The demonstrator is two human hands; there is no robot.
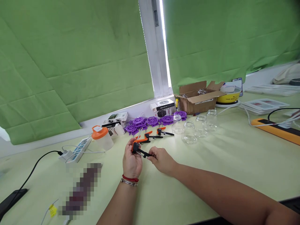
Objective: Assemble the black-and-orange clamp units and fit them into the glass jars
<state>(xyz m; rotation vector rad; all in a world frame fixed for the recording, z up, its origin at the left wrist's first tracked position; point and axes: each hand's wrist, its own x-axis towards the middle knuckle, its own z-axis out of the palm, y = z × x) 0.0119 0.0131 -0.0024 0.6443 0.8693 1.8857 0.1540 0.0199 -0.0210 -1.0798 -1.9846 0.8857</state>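
My left hand [131,164], palm up with a red cord and metal bangle at the wrist, closes its fingers round the orange-and-black head of a clamp-like tool [142,152]. My right hand [162,158] pinches the black end of the same tool, which carries a thin metal rod. Two similar orange-and-black tools lie just beyond, one in the middle [151,136] and one further right [164,132]; part of another orange-and-black piece shows behind my left fingers. Purple round slotted parts [152,121] lie in a row behind them.
Several clear glass jars [189,132] stand right of the tools. Behind are an open cardboard box [199,104], small printed boxes [162,107] and a yellow bowl [228,97]. Left are an orange-lidded cup [103,140] and white power strip [81,150]; an orange power strip [278,129] lies right.
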